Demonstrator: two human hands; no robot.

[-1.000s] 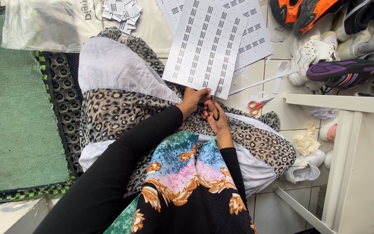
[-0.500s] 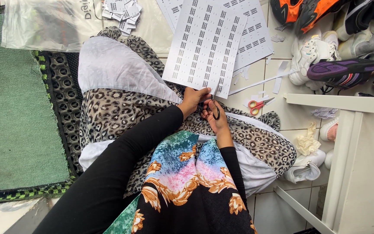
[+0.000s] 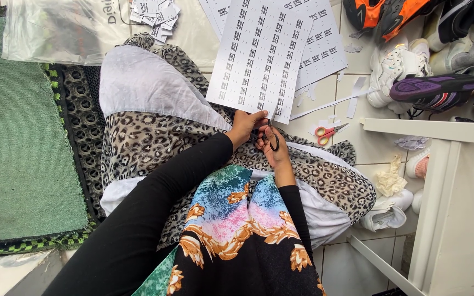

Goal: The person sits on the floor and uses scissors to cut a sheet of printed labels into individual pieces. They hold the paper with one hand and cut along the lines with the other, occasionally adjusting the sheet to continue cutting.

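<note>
White floor tiles point(image 3: 357, 145) lie under us. Our left hand point(image 3: 244, 125) pinches the label sheet point(image 3: 259, 55) at its bottom edge; our right hand point(image 3: 274, 149) grips black scissors point(image 3: 272, 134) just below it.

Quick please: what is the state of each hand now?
Left hand: closed, holding the bottom edge of the white label sheet.
Right hand: closed on the black-handled scissors.

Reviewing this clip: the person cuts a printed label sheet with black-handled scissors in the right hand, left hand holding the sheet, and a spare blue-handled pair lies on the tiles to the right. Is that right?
Not quite. The spare scissors on the tiles have red or orange handles, not blue, as the head view shows. The rest holds: the right hand works the black-handled scissors at the lower edge of the label sheet, and the left hand holds the sheet.
</note>
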